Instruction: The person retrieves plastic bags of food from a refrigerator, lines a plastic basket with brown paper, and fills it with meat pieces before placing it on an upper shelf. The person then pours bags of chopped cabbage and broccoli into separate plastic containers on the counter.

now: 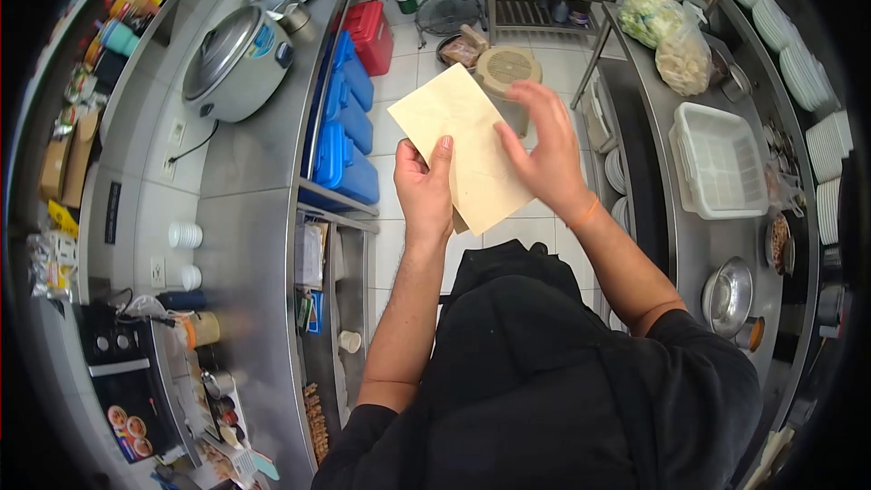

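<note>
In front of my body, my left hand [426,181] grips a flat, cream-coloured paper sheet [467,145], with the thumb on its face and the fingers behind. A darker edge shows under its lower corner, so there may be more than one layer. My right hand [547,150] is raised at the sheet's right edge, fingers stretched and apart. Its thumb tip overlaps the edge in view; whether it touches the paper I cannot tell. An orange band circles the right wrist.
Steel counters run along both sides. Rice cookers [238,63] stand on the left one, with blue bins [345,159] below. To the right are a white basket [721,163], bagged vegetables [680,50] and a metal bowl [729,297]. A round stool [508,71] stands ahead on the tiled floor.
</note>
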`<state>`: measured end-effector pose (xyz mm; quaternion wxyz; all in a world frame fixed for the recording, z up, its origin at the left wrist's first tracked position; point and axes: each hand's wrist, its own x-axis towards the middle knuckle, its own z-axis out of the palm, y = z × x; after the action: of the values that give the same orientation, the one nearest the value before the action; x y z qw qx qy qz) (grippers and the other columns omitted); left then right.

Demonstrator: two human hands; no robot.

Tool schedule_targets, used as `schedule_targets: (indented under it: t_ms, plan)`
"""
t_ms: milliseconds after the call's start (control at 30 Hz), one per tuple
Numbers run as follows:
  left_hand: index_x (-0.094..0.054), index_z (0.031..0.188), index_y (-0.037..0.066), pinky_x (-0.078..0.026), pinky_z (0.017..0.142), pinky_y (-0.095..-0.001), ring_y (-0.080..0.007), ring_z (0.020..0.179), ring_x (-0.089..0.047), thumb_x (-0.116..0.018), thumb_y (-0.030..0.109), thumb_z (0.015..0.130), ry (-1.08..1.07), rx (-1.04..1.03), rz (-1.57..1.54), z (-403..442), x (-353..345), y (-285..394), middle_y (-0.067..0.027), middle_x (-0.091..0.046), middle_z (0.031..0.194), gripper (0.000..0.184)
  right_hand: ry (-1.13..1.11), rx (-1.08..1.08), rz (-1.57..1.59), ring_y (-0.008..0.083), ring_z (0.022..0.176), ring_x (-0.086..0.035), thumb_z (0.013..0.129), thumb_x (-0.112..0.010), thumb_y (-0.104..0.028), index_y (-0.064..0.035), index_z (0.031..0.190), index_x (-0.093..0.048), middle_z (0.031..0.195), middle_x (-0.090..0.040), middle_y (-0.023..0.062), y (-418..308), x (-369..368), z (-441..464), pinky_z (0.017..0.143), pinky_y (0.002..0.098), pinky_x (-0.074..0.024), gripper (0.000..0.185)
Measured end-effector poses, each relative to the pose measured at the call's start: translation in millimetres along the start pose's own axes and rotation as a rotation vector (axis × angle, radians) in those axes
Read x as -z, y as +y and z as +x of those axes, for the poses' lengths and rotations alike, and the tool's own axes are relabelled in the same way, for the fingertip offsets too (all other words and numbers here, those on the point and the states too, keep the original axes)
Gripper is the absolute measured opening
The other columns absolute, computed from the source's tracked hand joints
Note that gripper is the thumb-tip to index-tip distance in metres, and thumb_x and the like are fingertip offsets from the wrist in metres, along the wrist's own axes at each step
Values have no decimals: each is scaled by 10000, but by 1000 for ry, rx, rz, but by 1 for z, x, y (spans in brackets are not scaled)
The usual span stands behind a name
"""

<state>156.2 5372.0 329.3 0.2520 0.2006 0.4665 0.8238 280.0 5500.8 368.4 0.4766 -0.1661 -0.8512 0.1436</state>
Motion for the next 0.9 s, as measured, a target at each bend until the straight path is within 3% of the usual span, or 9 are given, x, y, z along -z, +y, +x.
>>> schedule_targets:
  t_ms: [100,200,433,533,633,733,833,900]
  plan:
    - [-520,1312,-15,-530,953,-300,-138,1097,-644,-634,80,1035,-56,38,-98,22,-63,-25,-104,-664,1227,314,-167,67,-148,364,1185,-580,805,-820,-202,-37,1239,-628,1314,-617,156,28,41,11,1014,471,-459,503]
    - [-511,1323,-7,-534,971,-319,-156,1134,-639,-604,94,1052,-107,172,-270,32,-112,-44,-105,-638,1275,304,-220,-75,-56,338,1212,-568,819,-814,-292,-30,1274,-622,1329,-612,155,70,49,8,1038,457,-436,559]
    - [-508,1348,27,-535,1015,-381,-199,1190,-629,-597,91,1050,-254,298,-188,68,-208,-96,-109,-630,1297,317,-174,-211,60,338,939,-721,970,-690,-236,-9,1286,-586,1055,-727,180,177,87,17,755,442,-595,403]
    - [-498,1351,26,-569,954,-365,-193,1156,-649,-590,84,1051,-286,304,-51,79,-242,-122,-112,-634,1282,319,-317,-375,104,339,878,-727,991,-657,-190,-17,1144,-581,971,-728,192,212,111,24,669,431,-589,244]
    - [-487,1358,18,-588,904,-346,-183,1132,-659,-580,72,1053,-314,279,57,92,-271,-145,-116,-636,1274,323,-240,-386,49,335,838,-716,991,-646,-169,-28,1037,-528,940,-689,179,244,119,18,625,428,-577,189]
    - [-482,1351,9,-568,904,-322,-162,1113,-648,-575,66,1056,-370,252,95,102,-301,-164,-109,-637,1254,315,-103,-240,-71,354,808,-684,992,-637,-147,-32,1000,-502,906,-618,172,275,128,21,647,449,-566,178]
    - [-488,1327,0,-522,946,-301,-139,1098,-623,-577,72,1058,-470,230,161,124,-320,-178,-97,-637,1228,292,-46,-284,-112,376,772,-636,972,-644,-62,-4,998,-534,913,-609,182,294,134,30,677,447,-533,127]
    - [-482,1331,-2,-516,966,-309,-142,1112,-617,-570,68,1060,-538,238,145,141,-329,-185,-98,-631,1238,293,-2,-403,-37,378,797,-627,985,-639,-102,-14,977,-514,908,-582,187,304,129,33,679,458,-527,153]
